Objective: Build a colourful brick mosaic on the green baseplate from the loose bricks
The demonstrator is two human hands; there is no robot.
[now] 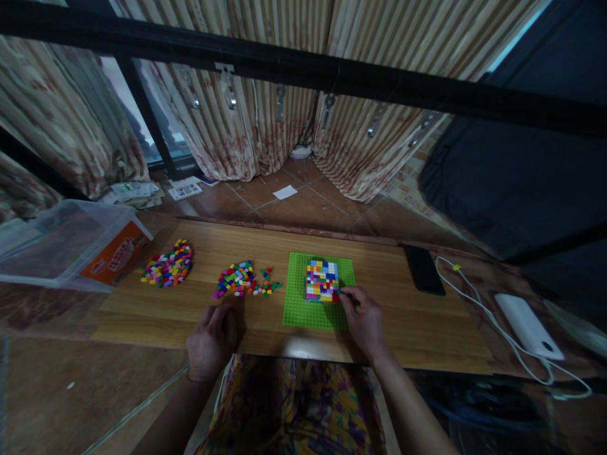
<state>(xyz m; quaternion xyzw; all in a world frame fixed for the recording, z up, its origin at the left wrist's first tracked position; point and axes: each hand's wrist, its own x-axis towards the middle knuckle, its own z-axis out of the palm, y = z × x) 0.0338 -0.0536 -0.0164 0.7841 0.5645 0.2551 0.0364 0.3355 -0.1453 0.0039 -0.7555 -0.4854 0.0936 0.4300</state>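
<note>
Right hand (pixel 364 322) pressing at the lower right corner of a small multicoloured square of plastic bricks (pixel 322 280), centre of the frame.

Risk judged here: too hard a push at that corner could skid the flat bright-green studded baseplate (pixel 298 304) across the pale wooden desk (pixel 412 328), or pop neighbouring bricks loose, since nothing pins the plate down. Fingers pinched nearly closed at the red corner brick; whether holding it or only touching, cannot tell. Left hand (pixel 211 340) lying loosely curled on the desk edge, lower centre-left, holding nothing visible, just below a scattered heap of loose coloured bricks (pixel 244 279). Brick square sitting flat, tightly packed, patchwork of colours.
</note>
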